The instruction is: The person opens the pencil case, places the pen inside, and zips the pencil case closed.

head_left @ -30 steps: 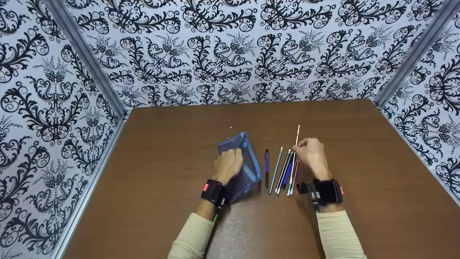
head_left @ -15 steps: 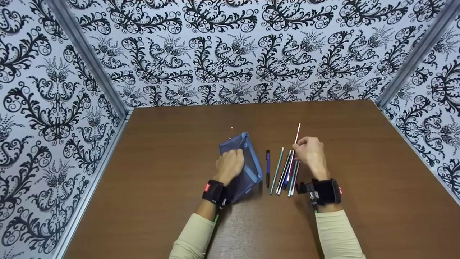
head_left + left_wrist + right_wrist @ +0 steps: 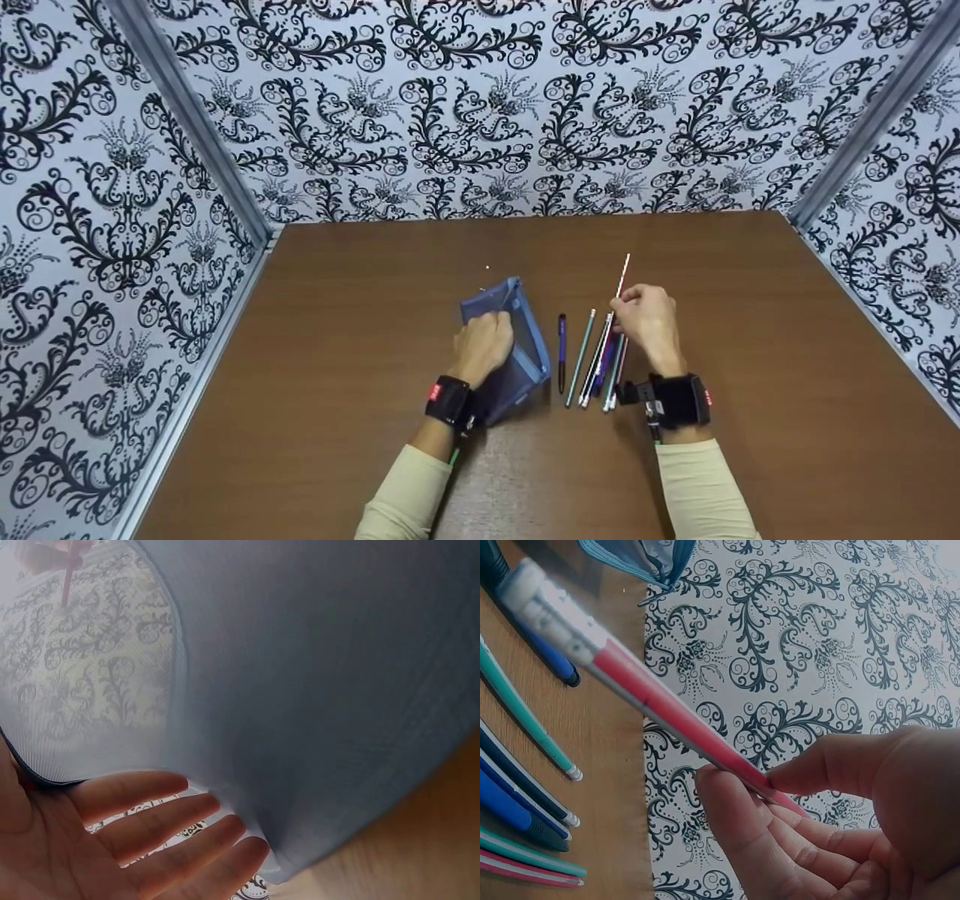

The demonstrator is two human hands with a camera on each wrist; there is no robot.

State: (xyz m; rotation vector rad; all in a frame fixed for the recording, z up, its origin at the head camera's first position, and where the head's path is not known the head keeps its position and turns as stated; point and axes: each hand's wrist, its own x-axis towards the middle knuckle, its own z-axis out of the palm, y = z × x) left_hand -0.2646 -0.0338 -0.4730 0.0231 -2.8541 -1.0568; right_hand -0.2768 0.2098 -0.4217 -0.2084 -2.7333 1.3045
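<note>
My right hand [image 3: 649, 316] pinches a red pencil with a pale stripe [image 3: 649, 694] between thumb and fingertips. Its eraser end points toward the right wrist camera, and in the head view it slants above the other pencils. With my left hand [image 3: 484, 346] I hold the rim of a blue see-through mesh pencil case [image 3: 529, 330], its mouth facing right. The left wrist view shows the mesh [image 3: 315, 675] spread against the fingers, with the thumb mostly out of sight. Between the hands lie a blue-and-black pen [image 3: 562, 352], a teal pencil [image 3: 580, 358] and a cluster of pencils and pens [image 3: 600, 367].
The brown wooden table [image 3: 337, 337] has patterned panels on the left, back [image 3: 480, 112] and right. A small pale speck [image 3: 487, 267] lies behind the pencil case. Black straps [image 3: 679, 401] with cameras sit on both wrists.
The red pencil in my right hand has risen slightly, and its lower end has swung left over the cluster. The left hand and the pencil case have barely moved.
</note>
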